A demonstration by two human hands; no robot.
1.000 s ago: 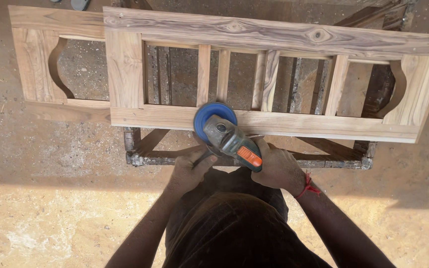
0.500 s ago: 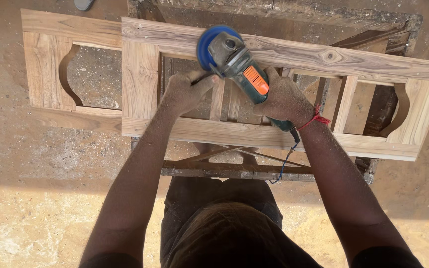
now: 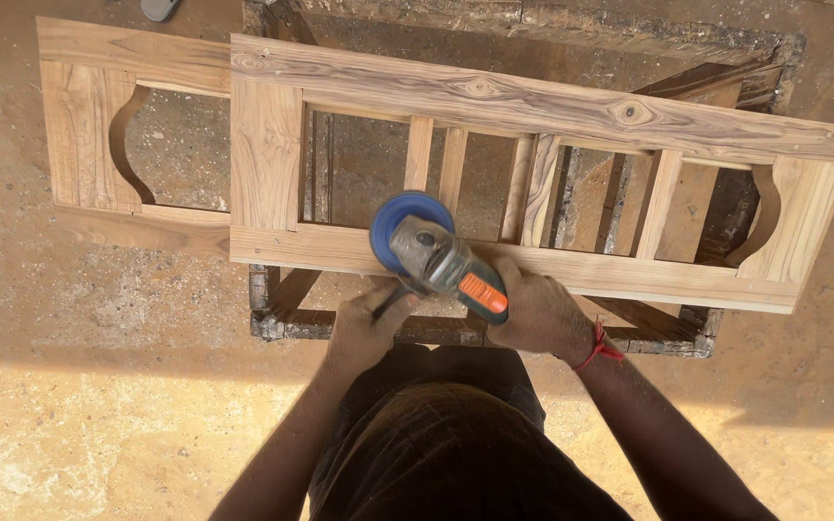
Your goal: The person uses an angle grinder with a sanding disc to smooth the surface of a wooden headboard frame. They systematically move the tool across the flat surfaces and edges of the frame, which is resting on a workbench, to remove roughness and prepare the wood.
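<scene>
A long wooden frame (image 3: 533,101) with several upright slats lies flat across a low dark stand (image 3: 287,323). On its near rail rests the blue disc of a grey angle grinder (image 3: 427,253) with an orange switch. My left hand (image 3: 364,323) grips the grinder's side handle. My right hand (image 3: 533,309), with a red thread at the wrist, is wrapped around the grinder's body.
A second wooden frame piece (image 3: 84,125) with a curved cut-out pokes out from under the left end of the top frame. Dusty concrete floor (image 3: 98,405) lies all around, sunlit near me. A grey sandal (image 3: 159,8) shows at the top edge.
The grinder and both hands have come back from the frame's far rail to its near rail, and my arms are pulled in close to my body.
</scene>
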